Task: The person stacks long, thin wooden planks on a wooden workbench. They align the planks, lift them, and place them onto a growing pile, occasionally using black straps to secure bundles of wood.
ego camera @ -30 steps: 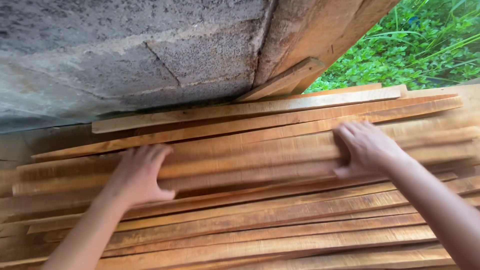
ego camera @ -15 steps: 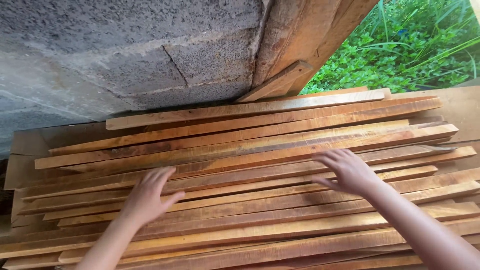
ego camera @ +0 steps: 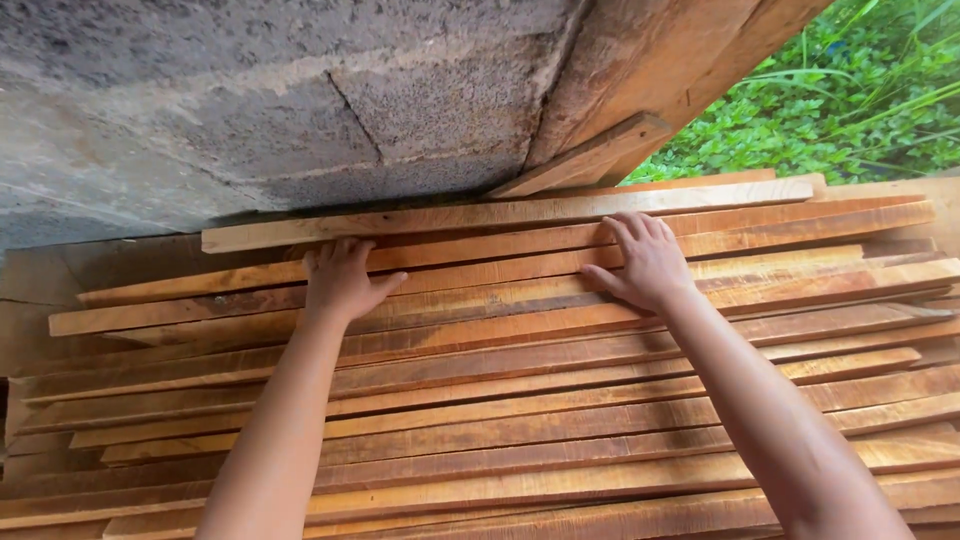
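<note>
Left hand (ego camera: 340,280) and right hand (ego camera: 648,262) lie flat, palms down, fingers spread wide, on the strips at the far edge of the stack of wood strips (ego camera: 520,400); neither grips anything. Fingertips reach the pale strip (ego camera: 500,213) lying hard against the block wall (ego camera: 250,100). Judged step: taking hold of a far strip; closing the fingers over its edge comes next. Both arms extend straight forward. Plants (ego camera: 860,100) show at the far right corner.

Soft daylight from right — even, sharp focus; dark shadow under wall edge.
</note>
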